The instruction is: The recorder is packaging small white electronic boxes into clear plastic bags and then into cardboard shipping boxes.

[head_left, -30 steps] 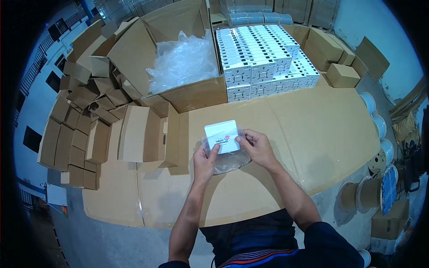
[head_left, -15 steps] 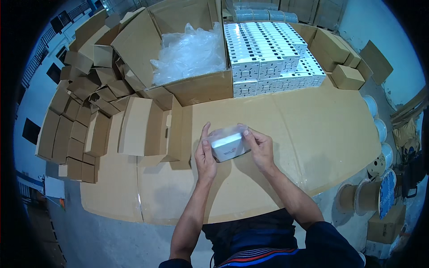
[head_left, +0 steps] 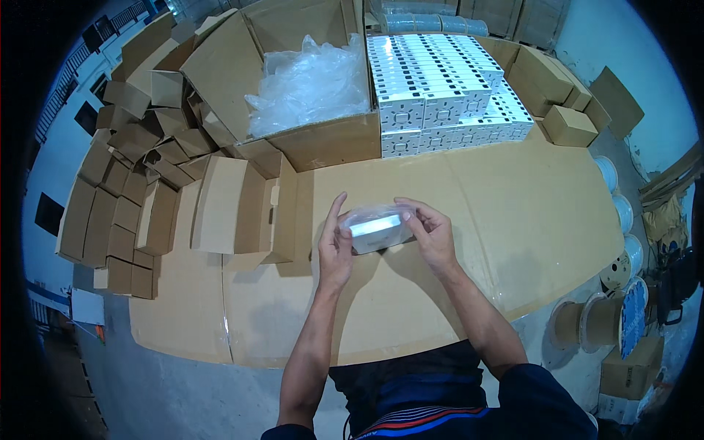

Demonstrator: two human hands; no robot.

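Note:
A small white box (head_left: 378, 232) inside a clear plastic bag lies on its side on the cardboard-covered table (head_left: 513, 220), held between both hands. My left hand (head_left: 334, 246) presses the box's left end with fingers upright. My right hand (head_left: 431, 232) grips the right end, fingers over the bag's top edge. The bag covers most of the box.
A big open carton (head_left: 308, 139) behind holds crumpled clear plastic bags (head_left: 312, 81). Stacked white boxes (head_left: 440, 88) stand to its right. Small brown cartons (head_left: 568, 125) lie far right. Several folded brown cartons (head_left: 147, 191) crowd the left. Wire spools (head_left: 609, 323) sit off the table's right edge.
The white box was upright with its face showing. It has been tipped onto its side and the plastic bag has been drawn over it, both hands closing around its ends.

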